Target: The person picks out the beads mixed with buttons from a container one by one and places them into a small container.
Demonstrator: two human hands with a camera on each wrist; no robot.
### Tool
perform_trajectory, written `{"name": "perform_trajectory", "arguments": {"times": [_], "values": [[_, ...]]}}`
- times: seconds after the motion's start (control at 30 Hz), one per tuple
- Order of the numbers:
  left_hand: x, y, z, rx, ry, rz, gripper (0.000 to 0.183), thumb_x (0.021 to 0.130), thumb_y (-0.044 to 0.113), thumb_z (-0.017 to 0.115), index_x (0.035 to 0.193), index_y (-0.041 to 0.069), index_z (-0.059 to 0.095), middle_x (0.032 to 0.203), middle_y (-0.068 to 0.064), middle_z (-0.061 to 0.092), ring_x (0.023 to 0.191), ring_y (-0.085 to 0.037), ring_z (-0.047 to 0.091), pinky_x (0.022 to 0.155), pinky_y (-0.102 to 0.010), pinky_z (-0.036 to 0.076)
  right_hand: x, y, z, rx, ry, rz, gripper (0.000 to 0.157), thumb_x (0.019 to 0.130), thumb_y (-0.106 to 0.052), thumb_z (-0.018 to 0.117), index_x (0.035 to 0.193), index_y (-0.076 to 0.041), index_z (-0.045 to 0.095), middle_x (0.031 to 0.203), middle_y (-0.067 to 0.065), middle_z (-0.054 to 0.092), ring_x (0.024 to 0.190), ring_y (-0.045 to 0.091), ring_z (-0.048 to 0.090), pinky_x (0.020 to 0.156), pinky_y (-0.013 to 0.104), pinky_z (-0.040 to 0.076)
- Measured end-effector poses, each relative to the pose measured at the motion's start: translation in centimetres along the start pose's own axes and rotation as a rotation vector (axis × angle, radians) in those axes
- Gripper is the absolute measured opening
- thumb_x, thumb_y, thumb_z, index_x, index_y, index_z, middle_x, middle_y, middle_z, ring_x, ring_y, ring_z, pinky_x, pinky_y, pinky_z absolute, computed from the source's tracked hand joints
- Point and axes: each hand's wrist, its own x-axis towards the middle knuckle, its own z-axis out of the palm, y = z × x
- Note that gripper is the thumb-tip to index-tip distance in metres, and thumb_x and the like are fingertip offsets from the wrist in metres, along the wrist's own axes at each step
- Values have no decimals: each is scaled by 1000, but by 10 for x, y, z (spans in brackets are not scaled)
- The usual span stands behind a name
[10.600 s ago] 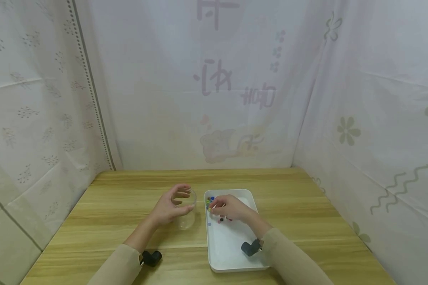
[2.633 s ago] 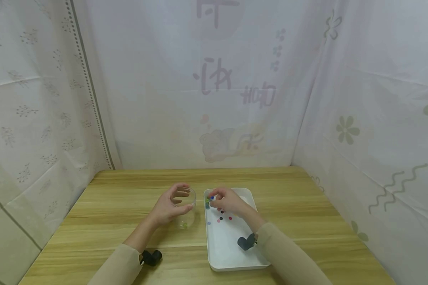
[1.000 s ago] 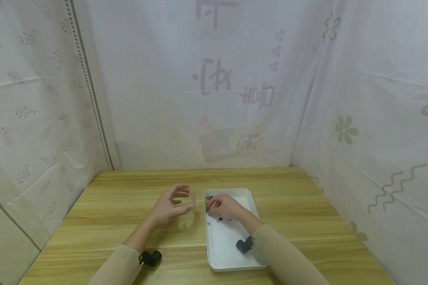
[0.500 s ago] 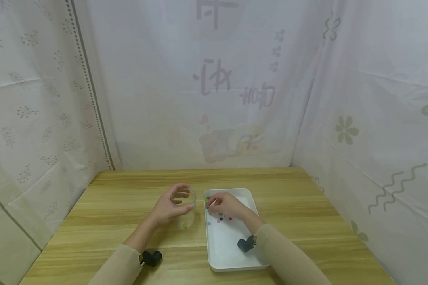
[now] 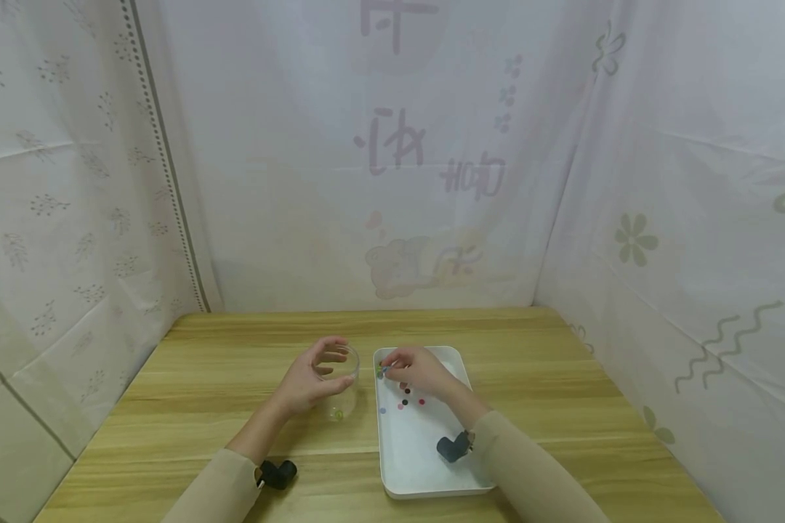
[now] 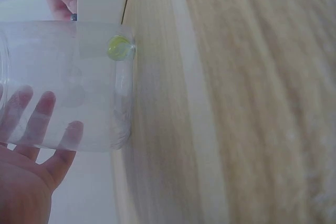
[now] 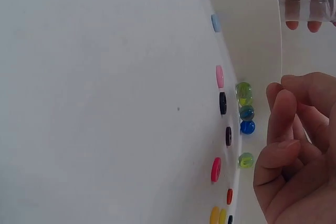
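In the head view my left hand (image 5: 309,381) grips a clear plastic cup (image 5: 345,396), upright on the table. A yellow-green marble (image 6: 119,48) lies at the cup's bottom in the left wrist view. My right hand (image 5: 420,370) is over the far left part of a white tray (image 5: 425,465). Its thumb and fingertips pinch a small dark bluish marble (image 6: 74,17), seen just above the tray's rim in the left wrist view. Below those fingers, in the right wrist view, green marbles (image 7: 244,94) and a blue marble (image 7: 247,127) lie along the tray's wall.
Flat buttons lie in the tray near the marbles, among them a red button (image 7: 216,170), a pink button (image 7: 220,76) and a light blue button (image 7: 216,23). The wooden table (image 5: 235,349) meets patterned curtains (image 5: 288,240) at the back and sides.
The yellow-green marble has come into the cup since the oldest frame. Over the last half second my right hand has shifted slightly toward the tray's far end. My left hand stays put.
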Motion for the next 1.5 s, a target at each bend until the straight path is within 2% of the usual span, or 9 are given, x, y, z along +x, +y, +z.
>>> {"name": "perform_trajectory", "arguments": {"times": [0.33, 0.53, 0.7, 0.87, 1.03, 1.3, 1.5], "values": [[0, 1, 0, -6, 5, -7, 66, 93, 25, 87, 151, 17, 55, 148, -19, 65, 141, -48, 60, 117, -70, 48, -5, -2, -6, 19, 46, 3, 19, 102, -21, 76, 121, -17, 78, 104, 5, 80, 76, 18, 71, 61, 33, 55], [-1, 0, 1, 5, 9, -5, 66, 93, 25, 87, 150, 17, 55, 149, -19, 65, 140, -45, 62, 117, -70, 49, -5, -3, -14, 25, 62, 0, 23, 103, -23, 75, 125, -17, 76, 110, 7, 81, 80, 20, 72, 68, 31, 55], [0, 1, 1, 6, 11, -6, 66, 93, 24, 87, 150, 17, 56, 149, -21, 65, 140, -45, 62, 117, -69, 49, -6, -6, -21, 73, 87, -5, 23, 103, -24, 76, 125, -18, 76, 112, 8, 80, 79, 18, 70, 65, 34, 57], [1, -1, 1, 7, 8, -2, 66, 93, 23, 87, 150, 17, 56, 148, -20, 65, 140, -48, 60, 116, -69, 49, -8, -8, -25, 128, 105, -5, 24, 102, -23, 77, 125, -14, 76, 115, 14, 80, 77, 18, 69, 69, 40, 60], [1, -3, 1, 9, 8, -1, 65, 93, 24, 87, 150, 17, 56, 147, -19, 66, 140, -52, 59, 116, -69, 50, -9, -9, -25, 150, 108, -7, 24, 102, -22, 77, 124, -13, 76, 117, 18, 80, 76, 18, 68, 68, 40, 60], [1, -1, 0, 9, 9, 3, 66, 93, 24, 87, 150, 16, 55, 149, -22, 64, 141, -53, 58, 116, -69, 49, -10, -15, -24, 167, 122, -6, 25, 101, -25, 79, 125, -15, 77, 108, 4, 79, 78, 16, 68, 61, 32, 54], [1, 0, 0, 22, 15, -4, 66, 93, 24, 87, 150, 17, 55, 148, -21, 65, 139, -44, 63, 116, -68, 50, -11, -24, -23, 164, 115, -9, 27, 103, -27, 77, 128, -16, 76, 117, 20, 77, 79, 16, 66, 61, 29, 51]]}}
